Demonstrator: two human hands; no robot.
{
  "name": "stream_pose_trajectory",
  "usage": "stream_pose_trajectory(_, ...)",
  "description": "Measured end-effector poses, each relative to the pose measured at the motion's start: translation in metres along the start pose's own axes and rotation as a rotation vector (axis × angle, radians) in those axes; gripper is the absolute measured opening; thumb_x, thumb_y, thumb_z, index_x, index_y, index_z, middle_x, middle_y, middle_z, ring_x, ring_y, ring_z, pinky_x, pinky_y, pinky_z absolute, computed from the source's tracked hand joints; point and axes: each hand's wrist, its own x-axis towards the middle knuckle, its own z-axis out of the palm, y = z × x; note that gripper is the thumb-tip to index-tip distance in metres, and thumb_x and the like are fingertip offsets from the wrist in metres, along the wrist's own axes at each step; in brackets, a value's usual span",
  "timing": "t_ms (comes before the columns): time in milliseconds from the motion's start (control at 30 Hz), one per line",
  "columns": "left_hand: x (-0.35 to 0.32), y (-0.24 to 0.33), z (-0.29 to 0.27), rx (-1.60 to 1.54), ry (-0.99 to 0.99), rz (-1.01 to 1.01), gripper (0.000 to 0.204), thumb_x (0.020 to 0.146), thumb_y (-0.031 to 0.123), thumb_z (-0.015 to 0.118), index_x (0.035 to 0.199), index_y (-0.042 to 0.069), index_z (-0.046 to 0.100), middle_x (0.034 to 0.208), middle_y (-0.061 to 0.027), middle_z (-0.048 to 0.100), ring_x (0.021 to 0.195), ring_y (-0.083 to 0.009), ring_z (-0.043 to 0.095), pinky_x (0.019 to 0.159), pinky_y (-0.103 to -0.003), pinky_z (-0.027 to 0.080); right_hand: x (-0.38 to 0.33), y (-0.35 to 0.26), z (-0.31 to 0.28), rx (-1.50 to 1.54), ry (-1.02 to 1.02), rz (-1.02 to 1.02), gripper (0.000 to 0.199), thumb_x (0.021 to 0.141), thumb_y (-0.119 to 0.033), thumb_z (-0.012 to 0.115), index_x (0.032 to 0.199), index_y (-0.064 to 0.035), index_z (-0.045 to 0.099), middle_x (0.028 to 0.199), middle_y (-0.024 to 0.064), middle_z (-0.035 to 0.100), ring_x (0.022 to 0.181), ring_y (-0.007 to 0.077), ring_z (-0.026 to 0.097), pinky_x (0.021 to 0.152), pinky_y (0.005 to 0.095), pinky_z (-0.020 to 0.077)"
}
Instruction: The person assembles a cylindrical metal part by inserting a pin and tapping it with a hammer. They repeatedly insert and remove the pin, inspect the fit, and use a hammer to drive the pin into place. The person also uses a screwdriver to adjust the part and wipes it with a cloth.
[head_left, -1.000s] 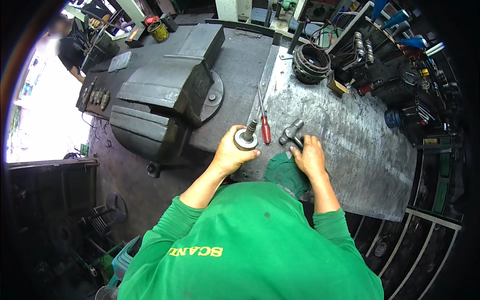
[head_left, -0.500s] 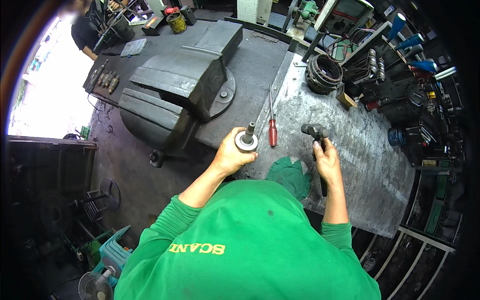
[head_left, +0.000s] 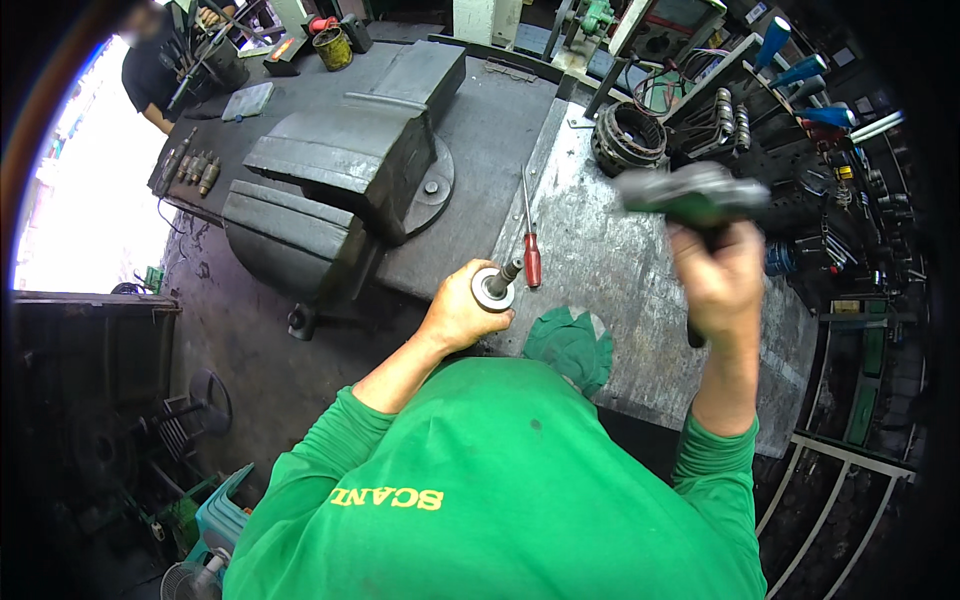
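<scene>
My left hand point(head_left: 455, 312) is wrapped round a metal shaft point(head_left: 499, 284) with a pale ring-shaped collar; its thin stepped end points up and to the right. On the right, my right hand point(head_left: 722, 285) grips a hammer point(head_left: 692, 192) by its dark handle, raised well above the bench with the head smeared by motion. Between the two hands a red-handled screwdriver point(head_left: 532, 260) lies on the bench, its blade pointing away from me. A green cloth point(head_left: 568, 345) lies at the bench's near edge, close to my body.
A large bench vise point(head_left: 335, 150) stands left of the shaft. A ring-shaped coil-wound part point(head_left: 629, 138) sits on the metal-topped bench point(head_left: 640, 300) at the far right, near racked tools with blue handles point(head_left: 798, 70). Another person point(head_left: 150, 75) is at the far left, beyond several small cylindrical parts point(head_left: 203, 172).
My right hand has lifted the hammer up and to the right, and it now looks larger and blurred. The shaft in my left hand has tipped toward the right.
</scene>
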Motion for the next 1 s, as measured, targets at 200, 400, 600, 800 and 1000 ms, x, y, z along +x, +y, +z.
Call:
stream_pose_trajectory(200, -0.001, 0.001, 0.001, 0.068, 0.007, -0.012, 0.057, 0.066, 0.019, 0.088, 0.116, 0.002, 0.067, 0.101, -0.0144, 0.076, 0.095, -0.0247, 0.075, 0.09, -0.038, 0.059, -0.005, 0.006, 0.039, -0.606, -0.219, 0.173, 0.015, 0.092, -0.012, 0.068, 0.096, 0.0017, 0.071, 0.078, 0.0169, 0.069, 0.07, 0.0331, 0.065, 0.065, 0.0423, 0.0529)
stream_pose_trajectory(400, -0.013, -0.009, -0.003, 0.05, 0.022, -0.023, 0.055, 0.066, 0.016, 0.088, 0.115, 0.002, 0.067, 0.099, -0.0108, 0.076, 0.094, -0.0218, 0.074, 0.09, -0.036, 0.058, -0.022, 0.027, 0.033, -0.22, -0.214, 0.18, 0.02, 0.097, -0.01, 0.067, 0.113, 0.0, 0.071, 0.087, 0.0156, 0.074, 0.079, 0.0243, 0.07, 0.075, 0.042, 0.0561)
stream_pose_trajectory(600, -0.008, -0.008, -0.002, 0.019, 0.024, 0.025, 0.058, 0.066, 0.016, 0.088, 0.118, 0.003, 0.066, 0.101, -0.0109, 0.075, 0.095, -0.0208, 0.073, 0.091, -0.035, 0.058, 0.013, -0.014, -0.027, -0.057, 0.312, 0.019, 0.012, 0.102, -0.008, 0.067, 0.108, 0.0011, 0.072, 0.087, 0.0009, 0.07, 0.074, 0.0132, 0.061, 0.068, 0.0306, 0.0494)
stream_pose_trajectory(800, -0.005, 0.003, -0.007, -0.012, 0.016, 0.099, 0.06, 0.068, 0.019, 0.09, 0.121, 0.003, 0.065, 0.104, -0.0126, 0.076, 0.098, -0.0226, 0.075, 0.091, -0.037, 0.059, -0.029, 0.072, 0.03, -0.631, -0.033, 0.151, 0.016, 0.095, -0.012, 0.07, 0.108, -0.0038, 0.068, 0.093, 0.0208, 0.075, 0.088, 0.0392, 0.075, 0.079, 0.0492, 0.0576)
stream_pose_trajectory(1000, -0.008, 0.012, -0.021, -0.086, 0.042, 0.128, 0.063, 0.069, 0.019, 0.093, 0.122, 0.005, 0.063, 0.106, -0.0087, 0.075, 0.1, -0.0184, 0.073, 0.092, -0.035, 0.058, -0.067, 0.175, 0.065, -0.984, -0.057, 0.108, 0.026, 0.091, -0.017, 0.074, 0.114, -0.0051, 0.07, 0.105, 0.0147, 0.069, 0.103, 0.0373, 0.068, 0.088, 0.0501, 0.0548)
